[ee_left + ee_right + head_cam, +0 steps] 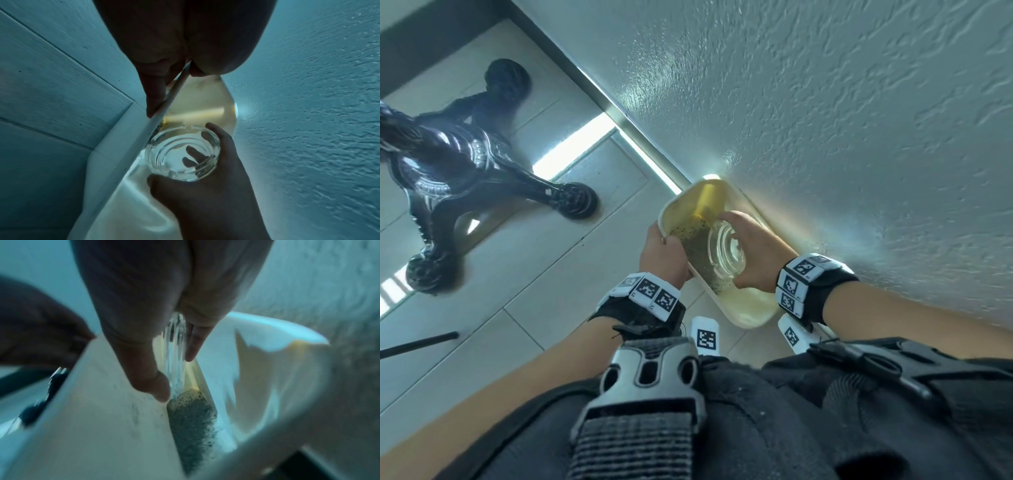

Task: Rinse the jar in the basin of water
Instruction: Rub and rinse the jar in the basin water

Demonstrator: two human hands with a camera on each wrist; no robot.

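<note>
Right hand (751, 251) grip is holding the clear glass jar (726, 248) on its side inside the white basin (748, 320), over speckled yellowish water. Left hand (662, 253) grip is pinching the basin's left rim. Basin is tilting against the textured wall (842, 102).

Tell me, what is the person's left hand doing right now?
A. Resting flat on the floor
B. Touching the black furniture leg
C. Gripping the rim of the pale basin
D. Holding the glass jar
C: in the head view the left hand grips the near rim of the basin, fingers curled over its edge, while the right hand holds the glass jar inside it.
</note>
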